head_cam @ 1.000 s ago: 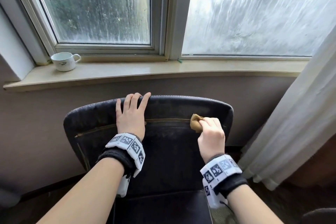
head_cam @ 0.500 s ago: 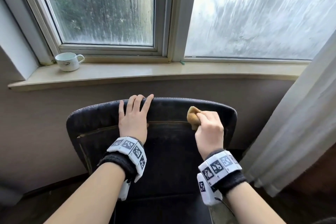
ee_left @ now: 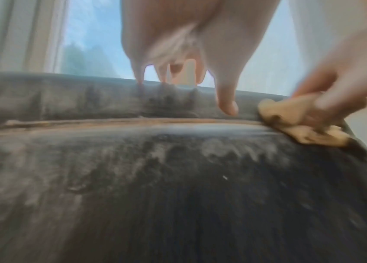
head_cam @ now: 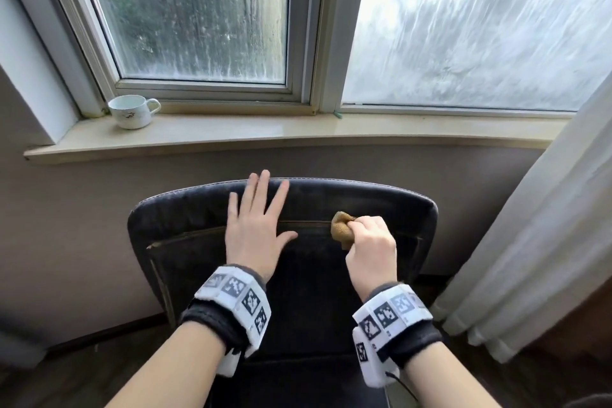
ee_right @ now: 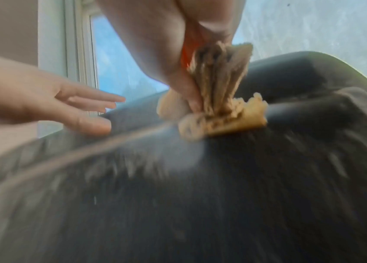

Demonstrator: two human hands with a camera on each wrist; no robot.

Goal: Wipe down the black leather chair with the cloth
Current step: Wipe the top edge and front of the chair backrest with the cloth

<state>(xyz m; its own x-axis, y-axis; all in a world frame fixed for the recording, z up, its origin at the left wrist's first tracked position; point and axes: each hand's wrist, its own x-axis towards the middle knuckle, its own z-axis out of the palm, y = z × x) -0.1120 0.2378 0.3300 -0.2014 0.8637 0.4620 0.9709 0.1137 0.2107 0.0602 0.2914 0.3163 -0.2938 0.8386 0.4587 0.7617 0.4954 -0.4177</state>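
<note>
The black leather chair (head_cam: pixel 185 219) stands with its backrest toward the window, its surface dusty and grey-streaked (ee_left: pixel 178 178). My left hand (head_cam: pixel 255 225) is spread with straight fingers over the top of the backrest, fingertips reaching the top edge. My right hand (head_cam: pixel 371 245) grips a bunched tan cloth (head_cam: pixel 342 228) and presses it on the horizontal seam right of centre. The cloth (ee_right: pixel 220 110) sits crumpled under the right fingers (ee_right: pixel 178 85); in the left wrist view the cloth (ee_left: pixel 301 124) lies at the seam's right end.
A white cup (head_cam: pixel 130 111) stands at the left of the pale window sill (head_cam: pixel 298 132) behind the chair. A white curtain (head_cam: pixel 530 225) hangs close on the right of the backrest. Dark floor shows under the chair.
The left hand has lifted its hold on the top edge and now lies flatter with fingers spread. The right hand with the cloth has slid slightly down and left along the seam.
</note>
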